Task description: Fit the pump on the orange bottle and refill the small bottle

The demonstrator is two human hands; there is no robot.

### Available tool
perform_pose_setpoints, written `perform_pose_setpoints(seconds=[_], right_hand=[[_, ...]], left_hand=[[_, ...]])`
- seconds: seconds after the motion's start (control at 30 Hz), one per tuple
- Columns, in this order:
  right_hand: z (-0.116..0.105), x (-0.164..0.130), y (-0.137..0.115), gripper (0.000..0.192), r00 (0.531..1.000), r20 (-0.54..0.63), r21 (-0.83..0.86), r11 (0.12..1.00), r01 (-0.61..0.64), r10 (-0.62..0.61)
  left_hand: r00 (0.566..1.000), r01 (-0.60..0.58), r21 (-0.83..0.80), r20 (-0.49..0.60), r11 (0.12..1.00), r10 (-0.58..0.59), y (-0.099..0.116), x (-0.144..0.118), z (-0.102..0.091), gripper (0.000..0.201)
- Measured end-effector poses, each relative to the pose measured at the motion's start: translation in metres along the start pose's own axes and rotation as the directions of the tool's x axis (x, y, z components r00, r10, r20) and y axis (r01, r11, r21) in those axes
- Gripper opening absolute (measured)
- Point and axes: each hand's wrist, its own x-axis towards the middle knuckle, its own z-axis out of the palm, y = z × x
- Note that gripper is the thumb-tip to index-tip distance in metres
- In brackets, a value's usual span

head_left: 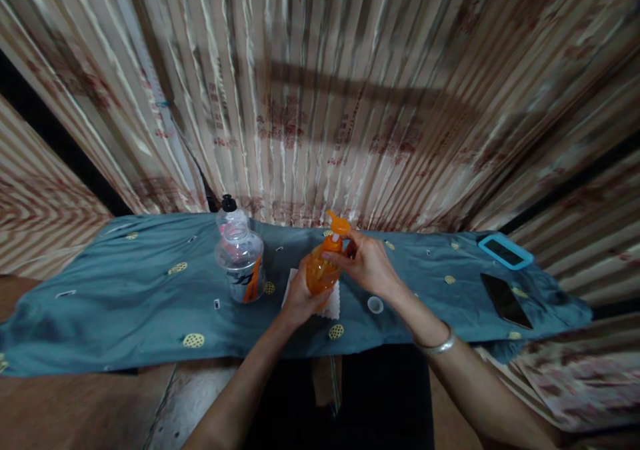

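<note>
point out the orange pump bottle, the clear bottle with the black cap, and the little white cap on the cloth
orange pump bottle (320,271), head view, on its orange body.
clear bottle (241,258), head view, on its clear upper body.
small white cap (375,305), head view, on its round top.

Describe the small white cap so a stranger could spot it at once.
Start at the blue cloth spread over the table. Just right of the orange pump bottle, below the right hand, lies the small white cap. It is the only round white loose piece there.
</note>
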Motion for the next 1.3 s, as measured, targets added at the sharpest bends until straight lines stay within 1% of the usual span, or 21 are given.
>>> perform_pose_setpoints(seconds=[0.03,0.1,0.13,0.23,0.3,0.33,0.37,0.43,0.5,0.57,0.63,0.73,0.77,0.8,0.83,0.9,0.97,1.03,1.1,1.2,1.3], right_hand=[[0.0,-0.001,-0.002,0.064,1.0,-0.025,-0.009,1.0,-0.009,0.009],[-0.004,-0.001,-0.004,0.065,1.0,-0.014,-0.015,1.0,-0.014,0.014],[-0.008,-0.001,-0.004,0.068,1.0,0.018,-0.01,1.0,-0.01,0.01],[-0.019,0.004,-0.001,0.08,0.985,0.171,0.028,1.0,0.01,-0.014],[-0.021,0.006,0.0,0.075,0.972,0.232,0.042,0.999,0.026,-0.035],[-0.019,0.006,0.0,0.071,0.974,0.225,0.034,0.999,0.031,-0.038],[-0.016,0.006,-0.001,0.068,0.98,0.194,0.016,0.999,0.031,-0.033],[-0.007,0.004,-0.004,0.065,0.996,0.086,-0.033,0.999,0.008,-0.005],[-0.001,0.002,-0.005,0.066,1.0,-0.005,-0.069,0.997,-0.027,0.026],[-0.001,0.001,-0.004,0.068,0.999,-0.021,-0.074,0.996,-0.045,0.043],[-0.006,0.002,0.0,0.07,0.998,0.043,-0.037,0.998,-0.041,0.042],[-0.015,0.005,0.006,0.069,0.979,0.205,0.064,0.998,-0.009,-0.004],[-0.016,0.006,0.006,0.067,0.972,0.233,0.086,0.996,0.003,-0.023],[-0.015,0.007,0.006,0.067,0.971,0.235,0.089,0.996,0.013,-0.034],[-0.013,0.007,0.005,0.066,0.977,0.209,0.074,0.997,0.017,-0.032],[-0.006,0.006,0.002,0.066,0.995,0.099,0.011,1.0,0.005,-0.006],[0.001,0.005,-0.002,0.067,1.0,-0.006,-0.043,0.999,-0.02,0.02],[0.002,0.004,-0.004,0.068,0.999,-0.035,-0.058,0.998,-0.034,0.032],[-0.003,0.003,-0.003,0.068,0.999,0.011,-0.035,0.999,-0.039,0.039],[-0.013,0.0,0.002,0.069,0.991,0.128,0.034,0.999,-0.035,0.03],[-0.015,0.0,0.008,0.063,0.981,0.194,0.086,0.996,-0.012,-0.005]], left_hand=[[1.0,-0.001,-0.007,0.004,1.0,0.001,0.0,0.0,0.0,0.086],[1.0,0.002,-0.005,0.009,1.0,-0.002,-0.001,0.0,-0.001,0.086],[1.0,0.003,0.001,0.01,1.0,-0.003,-0.002,0.0,-0.001,0.087],[1.0,0.005,0.006,0.009,1.0,-0.005,-0.003,0.0,0.0,0.086],[1.0,0.008,0.0,0.007,1.0,-0.008,-0.003,0.0,0.001,0.085],[1.0,0.013,-0.001,0.004,1.0,-0.013,-0.003,0.001,0.001,0.084],[1.0,0.018,-0.001,0.001,1.0,-0.018,-0.003,0.001,0.001,0.085],[1.0,0.026,-0.006,-0.006,1.0,-0.026,-0.001,0.001,0.001,0.085],[0.999,0.032,-0.015,-0.011,0.999,-0.032,0.0,0.001,0.001,0.085],[0.999,0.038,-0.016,-0.002,0.999,-0.038,0.001,0.001,0.001,0.084],[0.999,0.036,-0.008,0.008,0.999,-0.036,0.001,0.001,0.001,0.084],[1.0,0.008,-0.008,-0.003,1.0,-0.008,-0.001,0.001,0.002,0.086],[1.0,-0.001,-0.011,-0.007,1.0,0.001,-0.002,0.001,0.003,0.086],[1.0,-0.006,-0.014,-0.011,1.0,0.006,-0.002,0.002,0.003,0.086],[1.0,-0.007,-0.016,-0.012,1.0,0.006,-0.002,0.002,0.003,0.085],[1.0,0.002,-0.018,-0.014,1.0,-0.002,-0.002,0.002,0.003,0.085],[1.0,0.017,-0.023,-0.013,1.0,-0.017,0.0,0.001,0.002,0.085],[1.0,0.031,-0.029,-0.003,0.999,-0.031,0.001,0.001,0.002,0.084],[0.999,0.04,-0.024,0.002,0.999,-0.04,0.001,0.0,0.002,0.084],[0.999,0.04,-0.018,-0.004,0.999,-0.041,0.0,0.001,0.003,0.086],[1.0,0.024,-0.031,-0.008,0.999,-0.024,0.0,0.002,0.004,0.085]])
